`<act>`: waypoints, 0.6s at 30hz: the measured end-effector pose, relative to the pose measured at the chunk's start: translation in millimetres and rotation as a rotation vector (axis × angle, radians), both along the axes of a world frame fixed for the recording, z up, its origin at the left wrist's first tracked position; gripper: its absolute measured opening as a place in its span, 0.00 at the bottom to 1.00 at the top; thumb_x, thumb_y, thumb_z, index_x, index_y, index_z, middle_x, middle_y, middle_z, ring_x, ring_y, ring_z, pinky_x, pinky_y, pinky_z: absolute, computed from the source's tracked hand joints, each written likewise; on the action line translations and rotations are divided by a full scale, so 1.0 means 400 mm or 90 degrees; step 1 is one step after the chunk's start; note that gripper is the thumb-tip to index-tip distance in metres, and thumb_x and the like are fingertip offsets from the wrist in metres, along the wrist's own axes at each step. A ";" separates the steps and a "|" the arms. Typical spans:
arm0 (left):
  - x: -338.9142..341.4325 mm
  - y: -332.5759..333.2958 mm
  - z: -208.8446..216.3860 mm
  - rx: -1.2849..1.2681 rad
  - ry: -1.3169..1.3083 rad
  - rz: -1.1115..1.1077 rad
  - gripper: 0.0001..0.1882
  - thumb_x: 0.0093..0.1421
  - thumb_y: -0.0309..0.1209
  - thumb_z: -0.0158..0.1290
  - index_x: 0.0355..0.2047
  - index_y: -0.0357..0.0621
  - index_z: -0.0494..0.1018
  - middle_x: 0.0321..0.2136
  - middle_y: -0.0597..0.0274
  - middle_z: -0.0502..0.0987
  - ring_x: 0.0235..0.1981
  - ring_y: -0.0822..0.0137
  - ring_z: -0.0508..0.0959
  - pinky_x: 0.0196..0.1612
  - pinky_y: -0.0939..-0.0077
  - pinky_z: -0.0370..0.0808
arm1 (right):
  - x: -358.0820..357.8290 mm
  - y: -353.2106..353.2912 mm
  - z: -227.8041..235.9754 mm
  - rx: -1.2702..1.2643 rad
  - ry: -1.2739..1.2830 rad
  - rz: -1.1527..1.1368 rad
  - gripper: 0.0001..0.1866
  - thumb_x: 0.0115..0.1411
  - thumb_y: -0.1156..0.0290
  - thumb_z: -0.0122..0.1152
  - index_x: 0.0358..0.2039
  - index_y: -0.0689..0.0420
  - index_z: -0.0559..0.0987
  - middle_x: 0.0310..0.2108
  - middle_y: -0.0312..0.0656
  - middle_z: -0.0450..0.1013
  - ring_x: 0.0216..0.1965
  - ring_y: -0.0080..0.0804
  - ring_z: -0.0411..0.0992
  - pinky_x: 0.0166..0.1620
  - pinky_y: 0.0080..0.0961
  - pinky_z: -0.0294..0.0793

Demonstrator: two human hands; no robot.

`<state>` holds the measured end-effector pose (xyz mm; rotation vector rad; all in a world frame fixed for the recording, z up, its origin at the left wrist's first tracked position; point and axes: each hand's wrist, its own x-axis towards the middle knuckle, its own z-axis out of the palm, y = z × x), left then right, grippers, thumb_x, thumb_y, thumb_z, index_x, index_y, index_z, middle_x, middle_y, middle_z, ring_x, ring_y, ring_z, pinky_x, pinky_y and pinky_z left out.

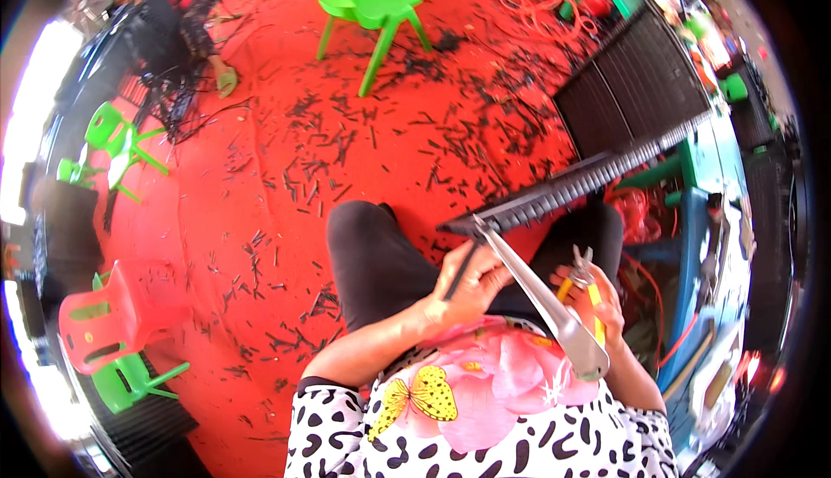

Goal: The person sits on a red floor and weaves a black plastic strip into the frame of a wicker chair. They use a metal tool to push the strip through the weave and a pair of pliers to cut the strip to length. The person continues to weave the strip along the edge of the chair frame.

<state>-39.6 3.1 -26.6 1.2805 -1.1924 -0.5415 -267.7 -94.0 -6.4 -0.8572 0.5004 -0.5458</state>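
Note:
My left hand [472,280] is closed at the near end of a long black woven panel [571,182]. A flat black strip [461,268] crosses its fingers. Beside it, a grey tapered metal bar [541,292] slants from the panel's end toward my chest; whether my left fingers grip the bar too is hard to see. My right hand [604,303] is closed around yellow-handled cutting pliers [586,283], whose jaws point up and away from me, apart from the panel. The panel slopes up to the right over my right knee.
Cut black strips [333,153] litter the red floor [216,279]. A green chair [372,10] stands ahead; a red chair [104,318] and more green chairs are at left. A dark woven piece [636,88] and a blue table [684,261] stand at right. Another person [186,2] sits far left.

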 end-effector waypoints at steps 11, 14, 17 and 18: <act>-0.030 -0.017 0.015 0.013 0.159 0.047 0.04 0.50 0.15 0.53 0.21 0.35 0.71 0.24 0.61 0.74 0.22 0.74 0.71 0.24 0.81 0.68 | -0.099 -0.013 -0.050 0.016 0.163 0.300 0.41 0.46 0.54 0.65 0.55 0.66 0.63 0.52 0.44 0.65 0.54 0.30 0.61 0.58 0.26 0.55; -0.037 -0.012 0.032 0.048 0.296 0.015 0.04 0.51 0.15 0.52 0.22 0.35 0.71 0.25 0.60 0.74 0.23 0.74 0.71 0.26 0.81 0.69 | -0.099 -0.014 -0.030 -0.047 0.210 0.275 0.37 0.48 0.56 0.64 0.52 0.67 0.66 0.47 0.43 0.68 0.49 0.29 0.65 0.55 0.26 0.60; -0.038 -0.014 0.049 0.051 0.429 -0.046 0.02 0.52 0.16 0.52 0.26 0.33 0.74 0.28 0.65 0.74 0.26 0.77 0.71 0.31 0.82 0.70 | -0.105 -0.019 -0.051 -0.024 0.163 0.160 0.30 0.49 0.56 0.61 0.46 0.66 0.69 0.40 0.43 0.71 0.43 0.28 0.69 0.51 0.25 0.64; -0.039 -0.016 0.060 0.020 0.472 -0.080 0.03 0.52 0.16 0.51 0.25 0.34 0.74 0.28 0.62 0.74 0.25 0.76 0.71 0.31 0.82 0.70 | -0.095 -0.018 -0.042 -0.036 0.120 0.111 0.28 0.50 0.58 0.59 0.46 0.65 0.69 0.41 0.43 0.71 0.44 0.28 0.69 0.50 0.25 0.65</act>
